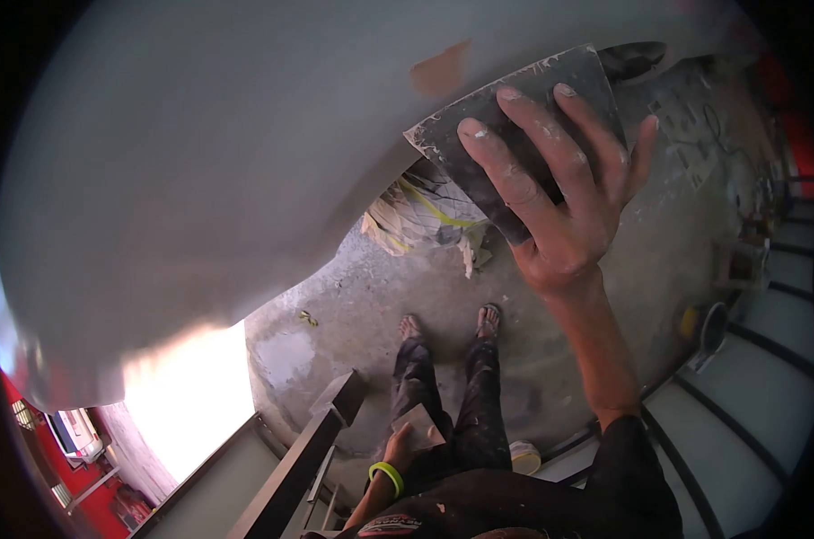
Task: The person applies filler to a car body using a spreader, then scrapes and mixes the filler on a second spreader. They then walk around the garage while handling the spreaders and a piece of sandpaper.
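My right hand point(559, 189) is raised at the upper right, its dusty fingers spread over the back of a dark, flat rectangular sheet point(568, 81). The sheet's worn edge lies against a large smooth grey surface point(200, 153), near a brown patch point(441, 70). Low in the view, beside my legs, my left hand point(400, 452) holds a small brownish flat piece point(422, 429). A yellow-green band is round that wrist.
A wrapped bundle point(416, 216) lies on the concrete floor point(335, 314) beyond my feet. A metal post point(290, 458) rises at lower left. At right are a black bucket point(714, 328) and railing bars point(708, 404). A pale container point(524, 458) sits behind my legs.
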### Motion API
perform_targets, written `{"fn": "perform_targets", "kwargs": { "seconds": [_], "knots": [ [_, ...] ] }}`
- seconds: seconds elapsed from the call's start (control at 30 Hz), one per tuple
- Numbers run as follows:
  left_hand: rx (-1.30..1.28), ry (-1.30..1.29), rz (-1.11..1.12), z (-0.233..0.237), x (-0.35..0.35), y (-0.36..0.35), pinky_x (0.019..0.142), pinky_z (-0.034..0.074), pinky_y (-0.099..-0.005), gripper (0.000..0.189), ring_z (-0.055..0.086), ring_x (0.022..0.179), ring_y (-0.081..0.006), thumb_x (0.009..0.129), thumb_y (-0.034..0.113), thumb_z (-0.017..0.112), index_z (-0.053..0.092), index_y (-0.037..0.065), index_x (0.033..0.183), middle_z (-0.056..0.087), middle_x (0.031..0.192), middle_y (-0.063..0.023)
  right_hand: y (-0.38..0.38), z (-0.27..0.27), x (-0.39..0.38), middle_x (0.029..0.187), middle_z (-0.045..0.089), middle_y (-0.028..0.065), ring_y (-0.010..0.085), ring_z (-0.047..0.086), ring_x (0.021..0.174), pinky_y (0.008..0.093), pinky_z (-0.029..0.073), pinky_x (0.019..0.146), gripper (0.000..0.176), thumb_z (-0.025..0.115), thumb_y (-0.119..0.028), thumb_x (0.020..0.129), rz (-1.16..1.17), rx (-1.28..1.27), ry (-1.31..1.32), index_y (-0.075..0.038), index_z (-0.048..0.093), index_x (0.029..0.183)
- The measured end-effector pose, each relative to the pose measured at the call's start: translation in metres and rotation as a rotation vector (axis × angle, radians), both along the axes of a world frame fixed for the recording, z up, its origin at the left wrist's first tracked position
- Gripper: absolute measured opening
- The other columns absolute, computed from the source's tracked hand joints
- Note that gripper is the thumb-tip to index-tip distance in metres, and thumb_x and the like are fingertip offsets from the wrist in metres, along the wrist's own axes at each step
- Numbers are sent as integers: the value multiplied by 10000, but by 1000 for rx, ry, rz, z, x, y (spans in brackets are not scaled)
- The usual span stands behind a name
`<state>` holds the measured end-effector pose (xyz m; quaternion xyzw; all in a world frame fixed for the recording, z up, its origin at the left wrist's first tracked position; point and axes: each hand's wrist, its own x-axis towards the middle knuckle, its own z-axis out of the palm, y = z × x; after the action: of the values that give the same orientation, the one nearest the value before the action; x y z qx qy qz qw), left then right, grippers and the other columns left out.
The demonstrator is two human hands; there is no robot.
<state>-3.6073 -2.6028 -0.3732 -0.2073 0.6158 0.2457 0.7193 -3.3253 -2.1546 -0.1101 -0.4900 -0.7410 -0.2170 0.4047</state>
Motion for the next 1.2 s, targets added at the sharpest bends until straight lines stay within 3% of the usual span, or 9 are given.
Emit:
{"fn": "perform_targets", "kwargs": {
  "seconds": [0.2, 0.47, 0.63, 0.73, 0.8, 0.87, 0.97, 1.07, 1.2],
  "knots": [
    [-11, -28, -23, -4, -9, 0, 964, 571, -516, 452, 668, 1124, -361, 1036, 267, 559, 514, -53, 1351, 638, 1283, -190, 20, 22, -12, 1218, 713, -55, 218, 571, 1220, 512, 67, 1261, 340, 585, -197, 907, -4, 95, 12, -295, 791, 1160],
    [-42, -10, -67, 4, -9, 13, 948, 585, -484, 425, 688, 1080, -340, 1028, 264, 573, 540, -37, 1326, 658, 1230, -178, -2, 8, -8, 1250, 698, -63, 226, 565, 1230, 553, 74, 1256, 397, 613, -173, 830, -15, -118, -5, -288, 789, 1167],
    [322, 94, -463, -48, -41, -42, 912, 604, -476, 421, 687, 1068, -333, 1016, 277, 598, 558, -37, 1294, 657, 1202, -167, -10, -7, 8, 1265, 699, -45, 241, 562, 1250, 555, 71, 1258, 303, 644, -252, 895, -61, -142, -1, -275, 785, 1162],
    [395, 145, -634, -46, -47, -40, 937, 587, -409, 479, 686, 1104, -310, 915, 169, 734, 558, -9, 1324, 657, 1229, -158, -9, -17, 12, 1271, 698, -22, 252, 559, 1269, 550, 58, 1266, 284, 647, -291, 913, -69, -124, 10, -265, 782, 1162],
    [227, 114, -492, -31, -44, -27, 952, 577, -383, 511, 686, 1121, -303, 898, 152, 768, 557, -10, 1335, 659, 1240, -158, -8, -19, 12, 1272, 697, -15, 254, 557, 1273, 547, 53, 1270, 281, 648, -300, 917, -64, -118, 35, -265, 781, 1162],
    [-147, -4, -55, 43, -10, 49, 949, 577, -400, 473, 685, 1120, -310, 963, 228, 706, 555, -41, 1321, 662, 1234, -164, -3, -20, 10, 1268, 699, -13, 253, 560, 1271, 537, 58, 1273, 283, 654, -314, 911, -58, -65, 60, -266, 782, 1159],
    [-92, 40, -119, 29, -15, 37, 949, 577, -443, 482, 685, 1107, -328, 1026, 312, 597, 545, -74, 1310, 668, 1212, -178, 10, -20, 8, 1263, 701, -16, 249, 561, 1269, 522, 70, 1276, 294, 670, -333, 896, -43, 40, 66, -269, 779, 1161],
    [198, 50, -398, -23, -41, -18, 903, 607, -493, 446, 683, 1068, -340, 1013, 285, 616, 551, -51, 1299, 652, 1198, -174, 24, -17, 4, 1259, 702, -23, 244, 562, 1262, 509, 85, 1278, 308, 693, -350, 878, -20, 136, 88, -272, 777, 1164],
    [-100, 11, -111, 20, -20, 31, 943, 589, -487, 446, 685, 1076, -326, 1021, 298, 597, 555, -43, 1306, 659, 1216, -163, 36, -28, -3, 1250, 704, -30, 236, 568, 1246, 508, 100, 1277, 305, 727, -356, 853, 9, 191, 136, -276, 782, 1142]
  ]
}}
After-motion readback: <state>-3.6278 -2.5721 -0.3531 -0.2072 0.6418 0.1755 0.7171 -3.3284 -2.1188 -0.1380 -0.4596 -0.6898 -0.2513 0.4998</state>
